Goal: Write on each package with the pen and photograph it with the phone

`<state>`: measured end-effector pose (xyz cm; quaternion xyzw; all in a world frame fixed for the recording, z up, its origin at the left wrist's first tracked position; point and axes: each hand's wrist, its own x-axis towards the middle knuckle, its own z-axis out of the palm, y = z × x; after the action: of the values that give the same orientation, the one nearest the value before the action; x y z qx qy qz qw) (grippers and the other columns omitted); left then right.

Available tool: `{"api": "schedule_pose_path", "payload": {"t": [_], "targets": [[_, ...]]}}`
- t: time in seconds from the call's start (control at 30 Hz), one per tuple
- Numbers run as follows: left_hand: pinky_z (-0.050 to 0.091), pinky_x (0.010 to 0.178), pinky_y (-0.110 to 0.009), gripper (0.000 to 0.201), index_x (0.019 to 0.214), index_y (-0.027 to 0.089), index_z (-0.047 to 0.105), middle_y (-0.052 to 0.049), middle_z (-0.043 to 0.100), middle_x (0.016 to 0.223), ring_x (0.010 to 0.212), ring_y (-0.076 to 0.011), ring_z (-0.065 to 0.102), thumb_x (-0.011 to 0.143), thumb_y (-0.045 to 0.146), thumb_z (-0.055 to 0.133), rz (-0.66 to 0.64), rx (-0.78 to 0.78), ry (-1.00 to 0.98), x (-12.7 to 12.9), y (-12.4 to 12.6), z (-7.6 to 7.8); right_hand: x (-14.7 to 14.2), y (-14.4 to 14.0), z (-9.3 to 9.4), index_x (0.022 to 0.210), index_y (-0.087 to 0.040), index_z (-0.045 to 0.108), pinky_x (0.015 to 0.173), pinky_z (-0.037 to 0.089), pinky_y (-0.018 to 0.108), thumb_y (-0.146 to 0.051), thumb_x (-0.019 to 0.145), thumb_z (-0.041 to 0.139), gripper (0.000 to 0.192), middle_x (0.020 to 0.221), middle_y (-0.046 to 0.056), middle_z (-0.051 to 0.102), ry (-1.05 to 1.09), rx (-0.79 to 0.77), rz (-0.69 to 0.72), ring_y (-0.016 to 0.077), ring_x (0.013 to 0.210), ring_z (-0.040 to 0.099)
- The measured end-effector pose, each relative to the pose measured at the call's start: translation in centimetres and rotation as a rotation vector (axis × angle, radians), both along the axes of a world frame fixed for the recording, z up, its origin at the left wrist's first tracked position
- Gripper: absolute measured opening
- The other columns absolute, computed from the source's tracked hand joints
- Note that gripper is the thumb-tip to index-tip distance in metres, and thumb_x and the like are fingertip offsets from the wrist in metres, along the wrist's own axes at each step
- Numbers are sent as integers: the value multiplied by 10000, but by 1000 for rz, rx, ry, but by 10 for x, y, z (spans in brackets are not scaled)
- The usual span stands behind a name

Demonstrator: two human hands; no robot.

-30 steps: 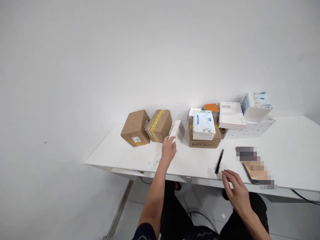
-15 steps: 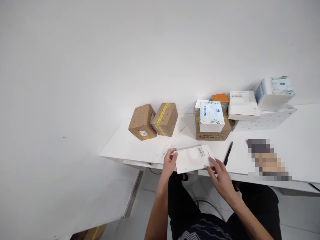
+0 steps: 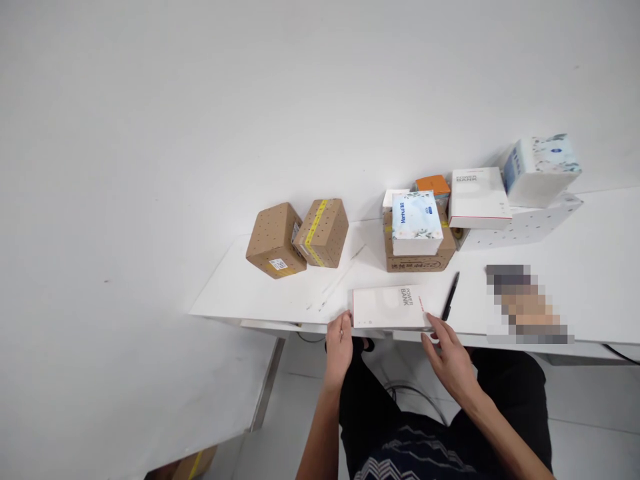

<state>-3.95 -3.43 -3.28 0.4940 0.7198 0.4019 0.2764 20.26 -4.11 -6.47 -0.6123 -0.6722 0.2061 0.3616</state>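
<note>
On my feed I'd call this positioning the nearer POWER BANK box [image 3: 381, 308] at the desk's [image 3: 270, 299] front edge, left hand [image 3: 340, 345] curled, grip unclear, right hand [image 3: 451, 357] loosely parted, next calling for two-ended support.

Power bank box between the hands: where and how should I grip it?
Probably by its two short ends, left hand coming from the left, right hand from the right: the power bank box is flat, printed face up, its long side along the desk's front edge.
</note>
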Motion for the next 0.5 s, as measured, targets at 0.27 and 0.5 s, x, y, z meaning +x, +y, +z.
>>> {"api": "schedule_pose_path", "payload": {"t": [0.27, 0.5], "targets": [[463, 907, -343, 372, 1163, 212, 647, -70, 636, 988, 967, -196, 599, 849, 404, 596, -80, 121, -10, 24, -15, 36, 11, -5, 35, 1307, -206, 535, 473, 501, 237, -407, 898, 519, 456, 1017, 103, 570, 110, 53, -146, 178, 784, 582], [463, 796, -290, 373, 1085, 187, 673, -41, 580, 862, 830, -161, 577, 888, 468, 527, -49, 120, 15, 26, 10, 39, 13, 12, 47, 1366, -196, 485, 404, 468, 222, -436, 881, 538, 543, 917, 76, 498, 205, 48, -149, 164, 727, 529]]}}
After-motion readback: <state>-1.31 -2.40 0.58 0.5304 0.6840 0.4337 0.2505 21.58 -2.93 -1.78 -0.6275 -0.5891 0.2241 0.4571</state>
